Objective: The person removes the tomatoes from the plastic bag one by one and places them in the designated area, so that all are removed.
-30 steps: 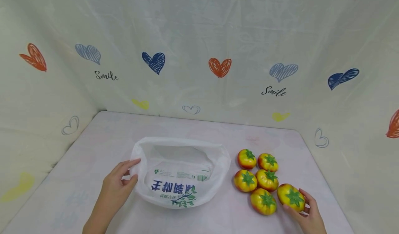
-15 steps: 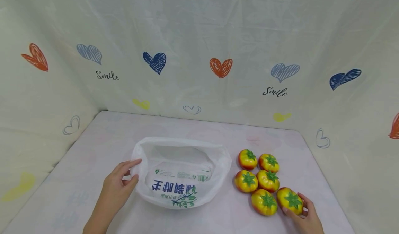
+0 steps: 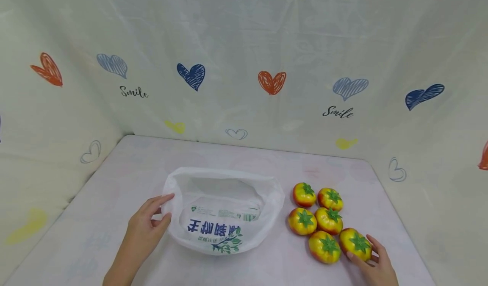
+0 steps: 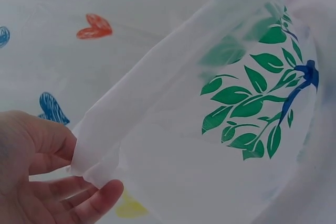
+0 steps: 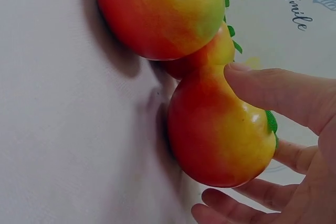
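Observation:
A white plastic bag [image 3: 263,235] with a green tree print and dark blue lettering stands on the table, its mouth spread wide. At its left rim my left hand [image 3: 146,224] pinches the folded edge between thumb and fingers; the left wrist view shows the bag's film [image 4: 157,129] up close. My right hand [image 3: 377,262] holds a yellow-and-red tomato [image 3: 355,244] with a green leafy top, thumb on the near side and fingers on the far side. In the right wrist view this tomato [image 5: 220,129] sits next to other tomatoes, low over the table.
Several more tomatoes [image 3: 324,247] lie in a close cluster between the bag and my right hand. A pale table [image 3: 228,152] carries everything. Behind and at the sides hangs a light curtain [image 3: 228,44] printed with hearts and "Smile".
My right hand has shifted slightly, and the tomato has moved a little closer to the cluster. My left hand keeps its pinch on the bag rim. The view has turned slightly left.

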The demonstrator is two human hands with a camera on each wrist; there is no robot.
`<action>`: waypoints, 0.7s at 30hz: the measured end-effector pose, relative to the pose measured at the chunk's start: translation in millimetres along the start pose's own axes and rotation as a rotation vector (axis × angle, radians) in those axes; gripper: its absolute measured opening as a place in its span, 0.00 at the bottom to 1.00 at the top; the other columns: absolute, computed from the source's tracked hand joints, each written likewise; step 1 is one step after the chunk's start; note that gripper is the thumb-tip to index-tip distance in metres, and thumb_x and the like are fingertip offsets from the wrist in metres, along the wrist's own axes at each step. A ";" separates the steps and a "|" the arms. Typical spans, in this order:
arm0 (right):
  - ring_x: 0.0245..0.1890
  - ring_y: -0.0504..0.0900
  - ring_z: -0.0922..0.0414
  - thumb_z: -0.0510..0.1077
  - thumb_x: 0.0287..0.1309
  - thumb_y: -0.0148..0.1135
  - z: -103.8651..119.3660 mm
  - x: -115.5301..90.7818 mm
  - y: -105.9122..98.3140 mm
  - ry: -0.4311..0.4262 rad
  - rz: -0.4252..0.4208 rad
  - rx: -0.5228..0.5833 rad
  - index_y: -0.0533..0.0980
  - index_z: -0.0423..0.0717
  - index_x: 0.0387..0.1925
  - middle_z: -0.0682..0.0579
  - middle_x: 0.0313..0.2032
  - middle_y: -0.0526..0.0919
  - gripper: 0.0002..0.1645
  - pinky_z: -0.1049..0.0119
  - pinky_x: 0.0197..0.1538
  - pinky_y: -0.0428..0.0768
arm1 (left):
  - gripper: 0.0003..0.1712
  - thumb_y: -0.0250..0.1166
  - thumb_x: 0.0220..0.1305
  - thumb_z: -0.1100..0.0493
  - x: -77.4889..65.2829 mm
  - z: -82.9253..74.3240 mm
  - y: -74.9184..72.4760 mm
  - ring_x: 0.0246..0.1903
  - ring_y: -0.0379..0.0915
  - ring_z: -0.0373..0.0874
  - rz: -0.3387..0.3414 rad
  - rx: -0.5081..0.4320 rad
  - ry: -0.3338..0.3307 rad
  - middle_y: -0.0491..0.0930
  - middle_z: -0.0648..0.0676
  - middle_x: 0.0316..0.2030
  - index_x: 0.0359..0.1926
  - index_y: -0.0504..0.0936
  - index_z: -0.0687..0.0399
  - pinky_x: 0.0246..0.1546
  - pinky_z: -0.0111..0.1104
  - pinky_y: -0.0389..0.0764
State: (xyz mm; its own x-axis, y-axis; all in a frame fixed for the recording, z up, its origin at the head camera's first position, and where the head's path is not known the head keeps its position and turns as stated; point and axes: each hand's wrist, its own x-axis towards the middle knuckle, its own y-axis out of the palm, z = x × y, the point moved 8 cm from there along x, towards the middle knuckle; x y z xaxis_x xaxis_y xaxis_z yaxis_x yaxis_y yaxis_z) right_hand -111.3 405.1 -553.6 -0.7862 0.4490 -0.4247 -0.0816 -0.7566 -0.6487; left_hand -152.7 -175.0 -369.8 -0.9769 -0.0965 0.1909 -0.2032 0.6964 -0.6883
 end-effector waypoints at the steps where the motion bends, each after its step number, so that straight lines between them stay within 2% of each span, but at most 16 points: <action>1: 0.57 0.62 0.37 0.74 0.34 0.66 1.4 -0.6 -1.3 -0.013 -0.012 -0.001 0.37 0.44 0.72 0.29 0.65 0.48 0.75 0.50 0.47 0.75 | 0.25 0.62 0.56 0.67 -0.4 0.8 0.6 0.43 0.74 0.51 0.017 0.003 -0.016 0.73 0.60 0.53 0.57 0.74 0.55 0.32 0.20 0.79; 4: 0.59 0.59 0.36 0.72 0.40 0.64 4.1 -1.3 -3.9 -0.040 -0.016 -0.018 0.37 0.43 0.72 0.30 0.66 0.48 0.71 0.44 0.55 0.71 | 0.26 0.61 0.58 0.65 -1.8 1.4 2.0 0.45 0.73 0.53 0.056 0.011 -0.049 0.70 0.61 0.56 0.60 0.72 0.53 0.38 0.29 0.83; 7: 0.61 0.56 0.37 0.72 0.45 0.60 14.0 -7.7 -8.1 -0.052 -0.031 -0.059 0.38 0.42 0.72 0.31 0.67 0.48 0.67 0.41 0.60 0.67 | 0.27 0.61 0.59 0.65 -3.5 -0.4 1.2 0.49 0.72 0.56 0.061 0.017 -0.041 0.68 0.62 0.58 0.61 0.70 0.52 0.43 0.41 0.82; 9: 0.62 0.52 0.34 0.70 0.49 0.58 28.0 -17.6 -11.6 -0.069 -0.009 -0.070 0.38 0.41 0.72 0.30 0.67 0.45 0.64 0.37 0.64 0.59 | 0.28 0.61 0.59 0.65 -4.7 -2.8 -1.2 0.51 0.71 0.57 0.037 0.030 -0.014 0.68 0.62 0.58 0.61 0.70 0.52 0.46 0.45 0.80; 14: 0.63 0.49 0.32 0.65 0.53 0.58 66.9 -48.7 -23.8 -0.130 -0.037 -0.124 0.44 0.36 0.70 0.27 0.65 0.46 0.58 0.36 0.64 0.55 | 0.28 0.61 0.59 0.65 -8.1 -8.6 -8.0 0.56 0.66 0.59 -0.022 0.041 0.047 0.66 0.62 0.60 0.62 0.69 0.54 0.50 0.54 0.74; 18: 0.63 0.51 0.34 0.62 0.57 0.56 88.5 -64.4 -29.0 -0.165 -0.083 -0.161 0.50 0.38 0.68 0.28 0.65 0.49 0.50 0.36 0.64 0.57 | 0.29 0.61 0.58 0.64 -9.6 -14.1 -12.2 0.60 0.61 0.63 -0.053 0.009 0.076 0.63 0.61 0.63 0.62 0.69 0.54 0.52 0.62 0.67; 21: 0.63 0.52 0.35 0.61 0.59 0.54 104.7 -72.3 -30.8 -0.239 -0.115 -0.166 0.52 0.39 0.67 0.30 0.65 0.50 0.45 0.36 0.63 0.58 | 0.29 0.62 0.57 0.65 -11.5 -21.9 -15.5 0.61 0.59 0.62 -0.086 -0.009 0.101 0.61 0.59 0.64 0.62 0.69 0.52 0.52 0.62 0.67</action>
State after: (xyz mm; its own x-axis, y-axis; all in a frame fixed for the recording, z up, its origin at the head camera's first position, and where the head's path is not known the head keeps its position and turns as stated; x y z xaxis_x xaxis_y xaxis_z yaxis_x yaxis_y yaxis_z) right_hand -116.0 346.2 -436.9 -0.9008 0.3880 -0.1950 -0.0926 -0.6104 -0.7866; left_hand -136.8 -169.1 -346.0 -0.9442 -0.0843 0.3183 -0.2846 0.6950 -0.6603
